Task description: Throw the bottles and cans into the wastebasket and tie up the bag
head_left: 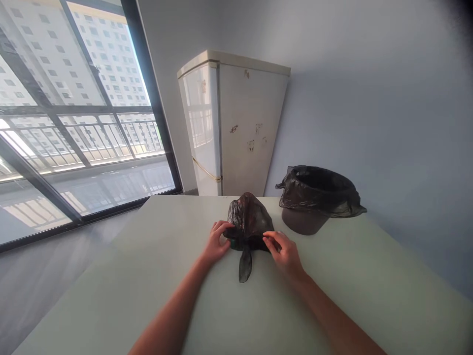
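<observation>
A black plastic bag (254, 217) lies bunched up on the pale table, with something bulky inside that I cannot make out. One loose strip of it hangs down toward me. At its left edge my left hand (216, 242) is closed, pinching the plastic between thumb and fingers; a bit of green shows beside the thumb. My right hand (284, 251) is closed on the bag's right edge, thumb and fingertips together on the thin plastic.
A dark trash bin (305, 222) lined with a black bag stands at the table's back right. Behind the pale table (148, 276) are a worn white refrigerator (254, 113) and a bluish wall. Sliding glass doors (92, 138) with a railing beyond are on the left.
</observation>
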The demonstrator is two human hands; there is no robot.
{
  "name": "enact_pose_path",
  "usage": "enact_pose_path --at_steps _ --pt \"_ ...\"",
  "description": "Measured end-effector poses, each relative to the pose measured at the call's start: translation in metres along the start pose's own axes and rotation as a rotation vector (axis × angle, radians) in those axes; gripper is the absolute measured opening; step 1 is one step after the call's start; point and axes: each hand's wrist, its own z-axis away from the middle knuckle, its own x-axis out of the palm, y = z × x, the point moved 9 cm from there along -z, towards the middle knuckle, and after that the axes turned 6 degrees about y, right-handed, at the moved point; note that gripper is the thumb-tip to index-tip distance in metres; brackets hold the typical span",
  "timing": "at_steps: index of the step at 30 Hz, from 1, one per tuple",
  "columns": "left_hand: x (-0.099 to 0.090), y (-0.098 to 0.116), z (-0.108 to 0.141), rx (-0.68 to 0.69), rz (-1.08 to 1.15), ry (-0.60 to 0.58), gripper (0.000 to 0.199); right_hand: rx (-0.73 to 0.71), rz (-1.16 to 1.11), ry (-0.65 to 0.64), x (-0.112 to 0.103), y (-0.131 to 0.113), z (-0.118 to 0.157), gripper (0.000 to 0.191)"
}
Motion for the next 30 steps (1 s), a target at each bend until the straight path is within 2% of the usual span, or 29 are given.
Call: enact_pose_path --at_steps 2,4,6,8,10,12,13,16,18,20,21,25,27,30 --pt "0.012 -0.005 0.003 -0.01 0.039 -0.072 0.026 -0.169 0.09 -0.002 0.0 -0.01 -0.002 0.022" --pt "0.019 -0.014 0.008 -0.074 0.212 -0.104 0.016 -0.288 0.125 -0.045 0.01 -0.016 0.001 0.029" --pt "0.02 -0.024 0.01 -0.165 0.456 -0.088 0.032 -0.352 0.142 -0.06 0.019 -0.019 0.004 0.03" --pt "0.012 -0.034 0.008 -0.228 0.61 0.001 0.052 -0.366 0.13 -0.022 0.022 -0.019 0.006 0.023" --pt "-0.006 -0.04 0.004 -0.227 0.566 0.172 0.053 -0.348 0.084 0.035 0.02 -0.018 0.006 0.017" --pt "-0.02 -0.035 0.001 -0.158 0.383 0.268 0.035 -0.318 0.041 0.066 0.017 -0.017 0.005 0.014" --pt "-0.02 -0.027 -0.001 -0.1 0.28 0.256 0.027 -0.303 0.024 0.076 0.015 -0.016 0.004 0.014" --pt "0.001 -0.005 0.0 0.079 0.069 0.07 0.021 -0.272 -0.033 0.079 0.012 -0.015 0.002 0.013" --pt "0.011 -0.001 0.002 0.123 -0.001 0.029 0.02 -0.279 -0.074 0.062 0.013 -0.017 0.003 0.012" --pt "0.014 -0.003 0.003 0.121 -0.029 0.026 0.012 -0.291 -0.099 0.054 0.013 -0.019 0.004 0.012" --pt "0.015 -0.004 0.003 0.113 -0.014 0.023 0.011 -0.292 -0.104 0.058 0.013 -0.02 0.005 0.011" --pt "0.003 -0.014 -0.001 0.015 0.226 0.072 0.032 -0.224 -0.095 0.087 0.009 -0.016 0.007 0.012" --pt "-0.002 -0.021 -0.001 -0.076 0.368 0.114 0.04 -0.132 -0.076 0.125 0.004 -0.007 0.006 0.015" --pt "-0.002 -0.026 0.001 -0.16 0.485 0.115 0.047 0.068 -0.069 0.186 -0.004 0.013 0.007 0.024"
